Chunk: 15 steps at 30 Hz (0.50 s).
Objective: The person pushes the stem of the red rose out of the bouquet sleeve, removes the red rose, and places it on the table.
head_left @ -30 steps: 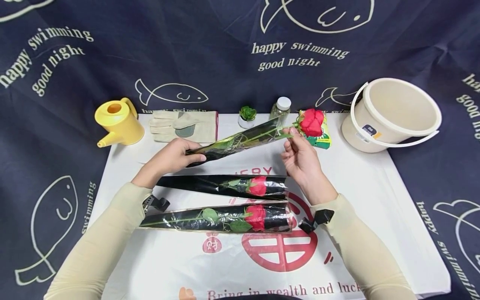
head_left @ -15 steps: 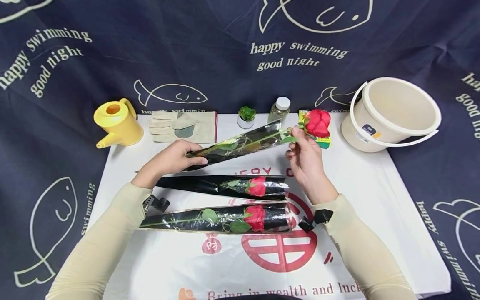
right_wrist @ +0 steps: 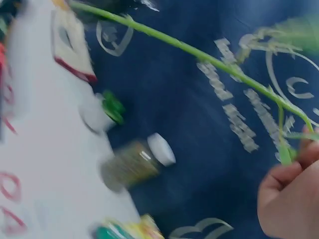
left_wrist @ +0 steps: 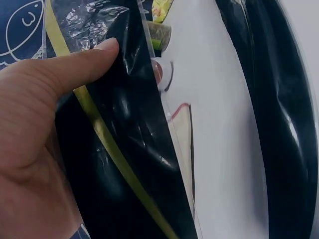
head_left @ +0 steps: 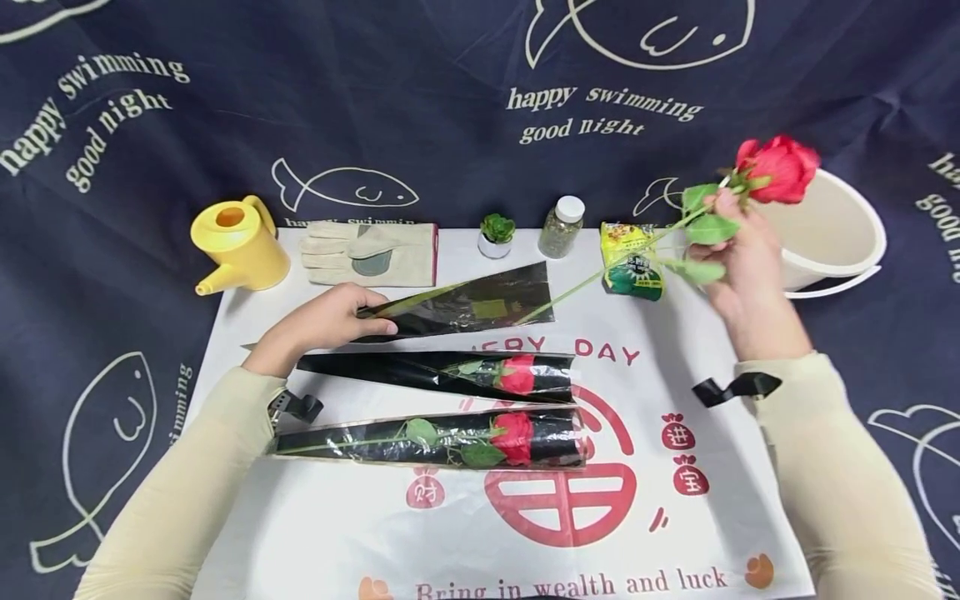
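Note:
My right hand (head_left: 750, 267) pinches a red rose (head_left: 780, 169) by its green stem, just under the bloom, up in front of the bucket. The stem (right_wrist: 189, 49) slants down left, its lower end at the mouth of a black flower sleeve (head_left: 480, 304). My left hand (head_left: 330, 325) grips that sleeve near its narrow end; in the left wrist view the thumb (left_wrist: 94, 57) lies across the black film. Two wrapped roses lie below on the table, a nearer one (head_left: 513, 437) and a farther one (head_left: 517, 374), each in a black sleeve with a clear front.
Along the table's back stand a yellow watering can (head_left: 238, 246), work gloves (head_left: 367, 254), a small potted plant (head_left: 496, 235), a white-capped jar (head_left: 562, 227) and a yellow-green packet (head_left: 632, 260). A beige bucket (head_left: 840, 221) stands at right, partly behind my right hand.
My right hand has moved right and up, drawing the rose most of the way out of the sleeve. My left hand keeps its grip with a slight shift left; the sleeve's wide end now sits lower.

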Motion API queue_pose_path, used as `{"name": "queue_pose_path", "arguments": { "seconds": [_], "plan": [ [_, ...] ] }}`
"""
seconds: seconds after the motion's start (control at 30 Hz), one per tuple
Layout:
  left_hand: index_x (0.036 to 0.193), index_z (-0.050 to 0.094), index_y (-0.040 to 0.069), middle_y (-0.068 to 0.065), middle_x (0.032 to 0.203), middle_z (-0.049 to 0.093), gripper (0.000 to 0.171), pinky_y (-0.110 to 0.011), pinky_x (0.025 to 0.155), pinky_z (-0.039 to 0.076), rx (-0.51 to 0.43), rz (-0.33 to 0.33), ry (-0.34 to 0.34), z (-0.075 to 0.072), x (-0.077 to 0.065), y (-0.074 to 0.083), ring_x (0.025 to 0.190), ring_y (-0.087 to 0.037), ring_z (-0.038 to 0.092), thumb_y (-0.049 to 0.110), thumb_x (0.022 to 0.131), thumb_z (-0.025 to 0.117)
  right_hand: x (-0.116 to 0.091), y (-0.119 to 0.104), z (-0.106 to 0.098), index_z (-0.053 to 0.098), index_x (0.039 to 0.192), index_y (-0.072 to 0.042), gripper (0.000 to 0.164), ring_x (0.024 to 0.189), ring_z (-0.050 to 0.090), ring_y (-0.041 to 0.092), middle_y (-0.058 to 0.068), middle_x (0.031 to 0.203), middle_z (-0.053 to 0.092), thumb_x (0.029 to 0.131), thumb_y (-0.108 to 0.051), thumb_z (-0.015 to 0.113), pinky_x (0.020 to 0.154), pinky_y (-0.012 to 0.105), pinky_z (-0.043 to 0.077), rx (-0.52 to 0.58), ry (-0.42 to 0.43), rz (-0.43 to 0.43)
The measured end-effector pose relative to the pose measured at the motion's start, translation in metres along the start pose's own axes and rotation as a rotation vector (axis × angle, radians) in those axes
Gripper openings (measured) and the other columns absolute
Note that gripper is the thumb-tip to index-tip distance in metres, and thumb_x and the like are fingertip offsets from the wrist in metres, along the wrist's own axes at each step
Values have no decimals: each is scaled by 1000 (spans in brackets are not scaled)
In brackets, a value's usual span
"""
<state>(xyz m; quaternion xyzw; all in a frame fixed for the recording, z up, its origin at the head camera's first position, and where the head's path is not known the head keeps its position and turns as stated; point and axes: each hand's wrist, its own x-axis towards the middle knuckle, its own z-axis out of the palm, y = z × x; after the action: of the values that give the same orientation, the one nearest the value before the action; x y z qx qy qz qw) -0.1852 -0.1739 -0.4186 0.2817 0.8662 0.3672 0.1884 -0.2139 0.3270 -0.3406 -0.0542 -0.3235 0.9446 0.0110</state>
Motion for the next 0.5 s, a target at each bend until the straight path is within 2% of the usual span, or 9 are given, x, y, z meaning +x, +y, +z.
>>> {"name": "queue_pose_path", "arguments": {
  "seconds": [0.2,0.3,0.4,0.5],
  "plan": [
    [80,66,12,6,66,52,19,-29,57,38,20,18,-20,-5,-6,-4,55,-11,43,29,88,67,4,-41,-4,52,105,5,12,49,49,20,21,84,62,93,2,51,41,27,35,2,-59,77],
    [80,66,11,6,67,53,19,-28,58,39,23,30,-23,-6,-7,-7,56,-10,43,28,88,67,4,-58,-7,54,107,5,14,55,55,25,21,83,62,95,2,49,45,33,38,15,-59,124],
    [81,66,14,5,67,54,16,-28,57,39,17,20,-20,-7,-9,-9,55,-10,43,28,88,67,3,-68,-13,57,105,6,16,61,59,26,20,82,63,97,1,44,51,37,43,-82,-106,187],
    [82,67,14,4,67,54,16,-28,55,38,7,2,-9,-9,-12,-9,54,-10,43,29,88,67,-2,-69,-22,60,104,8,24,63,61,23,18,85,66,99,2,38,55,31,46,-245,-200,280]
  ]
}}
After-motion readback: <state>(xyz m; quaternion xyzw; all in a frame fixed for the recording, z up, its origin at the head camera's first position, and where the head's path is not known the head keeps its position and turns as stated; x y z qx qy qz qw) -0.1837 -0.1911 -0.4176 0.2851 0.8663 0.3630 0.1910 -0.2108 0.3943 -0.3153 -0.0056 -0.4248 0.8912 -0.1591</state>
